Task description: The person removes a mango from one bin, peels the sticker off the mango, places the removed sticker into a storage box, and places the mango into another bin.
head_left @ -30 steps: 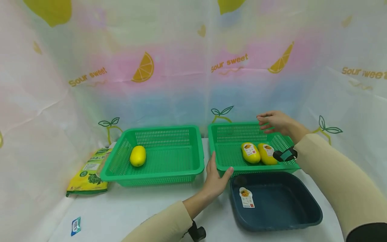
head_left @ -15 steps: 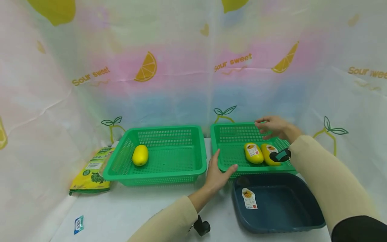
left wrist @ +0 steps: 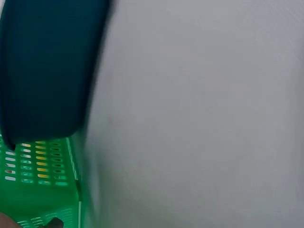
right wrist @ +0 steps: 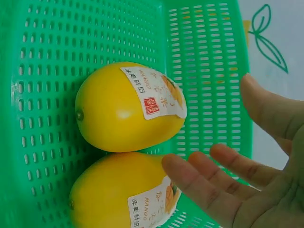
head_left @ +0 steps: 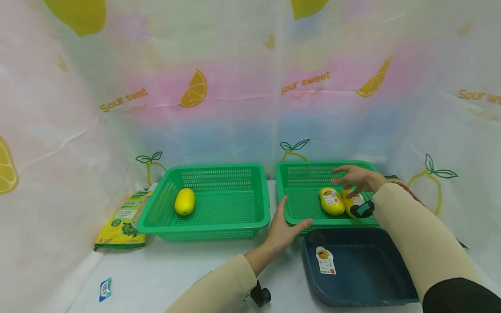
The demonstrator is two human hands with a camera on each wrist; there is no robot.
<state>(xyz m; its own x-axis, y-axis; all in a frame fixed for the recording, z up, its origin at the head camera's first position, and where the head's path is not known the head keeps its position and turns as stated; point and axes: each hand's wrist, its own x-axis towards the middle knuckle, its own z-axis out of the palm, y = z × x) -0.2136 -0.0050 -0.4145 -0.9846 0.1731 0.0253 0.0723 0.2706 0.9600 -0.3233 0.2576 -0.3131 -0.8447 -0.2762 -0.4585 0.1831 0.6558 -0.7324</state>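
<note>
Two yellow mangoes with white labels lie side by side in the right green basket [head_left: 305, 204]. My right hand [head_left: 358, 179] hovers over them, fingers spread and holding nothing. In the right wrist view its fingertips overlap the lower mango [right wrist: 118, 190], while the other mango [right wrist: 128, 107] lies just above. At the basket's front left corner is my left hand [head_left: 282, 232], thumb and fingers apart along the rim. Only a sliver of that hand shows in the left wrist view, beside the basket wall [left wrist: 38, 164].
Another green basket [head_left: 219, 208] on the left holds one yellow fruit [head_left: 185, 201]. A dark blue basin [head_left: 364, 269] with a mango sticker [head_left: 325, 261] sits in front of the right basket. A yellow packet [head_left: 123, 224] leans at the far left; a small sachet [head_left: 105, 289] lies nearer.
My right hand has come down from the back rim toward the mangoes. The left hand stays at the basket corner. The whole head view has shifted slightly.
</note>
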